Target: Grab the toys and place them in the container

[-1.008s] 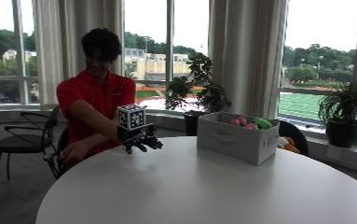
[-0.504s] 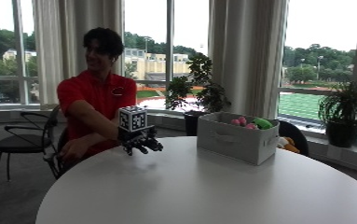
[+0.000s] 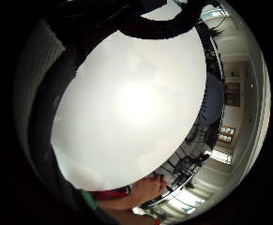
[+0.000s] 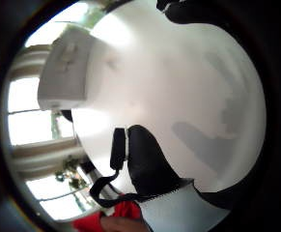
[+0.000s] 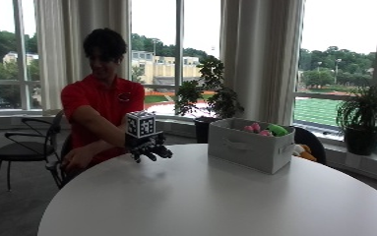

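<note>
My gloved right hand (image 5: 150,149) hovers above the near-left edge of the round white table (image 5: 214,196), fingers spread and relaxed, holding nothing. A grey fabric container (image 5: 250,145) stands further along the table toward the window, an arm's reach from the hand. Pink toys (image 5: 256,129) and a green toy (image 5: 277,129) poke out of its top. In the thumb side palm view the container (image 4: 67,67) stands at the table's far side and my gloved thumb (image 4: 147,162) shows over the bare tabletop.
My bare left hand (image 5: 77,160) hangs below the table edge near a black chair (image 5: 24,147). Potted plants (image 5: 211,98) stand by the window behind the container. An orange soft thing (image 5: 304,152) lies behind the container, off the table.
The gloved hand stays in almost the same place above the table edge. Nothing on the table has moved.
</note>
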